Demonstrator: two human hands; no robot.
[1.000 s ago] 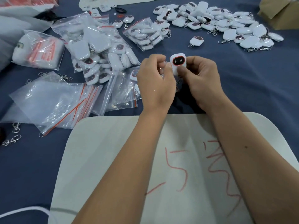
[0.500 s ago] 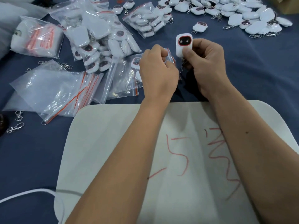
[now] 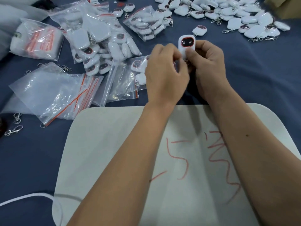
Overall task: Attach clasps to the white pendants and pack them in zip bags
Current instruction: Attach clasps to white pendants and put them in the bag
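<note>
At upper centre, the right hand (image 3: 210, 66) pinches a white pendant (image 3: 187, 44) upright; the left hand (image 3: 164, 74) curls beside it, its grasp hidden.

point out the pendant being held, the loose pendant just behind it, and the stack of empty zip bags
held pendant (image 3: 187, 44), head view, dark face
loose pendant (image 3: 199, 30), head view, white body
empty zip bags (image 3: 48, 92), head view, clear plastic

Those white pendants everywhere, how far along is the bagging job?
Done: several zip bags already hold pendants. In hand: the right hand pinches one white pendant while the left hand works at its lower end. Left: a loose pile awaits, with empty bags and spare clasps ready.
</note>
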